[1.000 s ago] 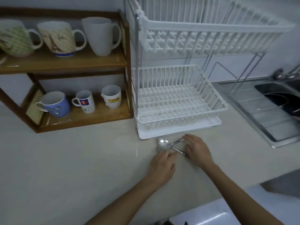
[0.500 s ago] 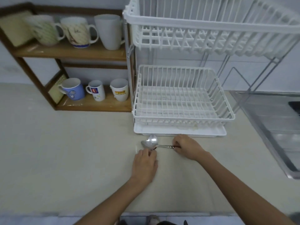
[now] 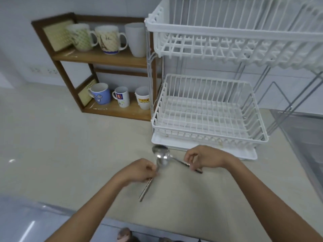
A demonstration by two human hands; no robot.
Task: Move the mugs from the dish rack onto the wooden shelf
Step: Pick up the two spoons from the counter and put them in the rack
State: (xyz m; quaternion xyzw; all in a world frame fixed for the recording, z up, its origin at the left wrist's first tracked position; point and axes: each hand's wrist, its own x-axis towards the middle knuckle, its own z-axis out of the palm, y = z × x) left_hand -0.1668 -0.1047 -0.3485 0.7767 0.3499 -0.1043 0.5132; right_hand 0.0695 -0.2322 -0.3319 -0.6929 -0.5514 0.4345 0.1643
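Note:
The white two-tier dish rack (image 3: 209, 137) stands on the counter, and no mugs show in either basket. To its left is the wooden shelf (image 3: 99, 58). Its top board holds a green patterned mug (image 3: 81, 38), a beige patterned mug (image 3: 108, 39) and a plain white mug (image 3: 136, 39). On the bottom board sit a blue mug (image 3: 100, 93), a small white mug (image 3: 121, 96) and a white Jotun mug (image 3: 143, 100). In front of the rack, my left hand (image 3: 139, 170) grips a metal spoon (image 3: 145, 191). My right hand (image 3: 204, 158) pinches a second spoon (image 3: 176, 160).
A white drip tray (image 3: 244, 154) lies under the rack. A steel sink surround (image 3: 305, 137) is at the right. The counter's front edge (image 3: 87, 210) runs close below my arms. Wall sockets (image 3: 43, 70) sit left of the shelf.
My view has swung so the shelf sits more central. The two spoons, held together on the counter before, are now apart, one in each hand, with their bowls crossing.

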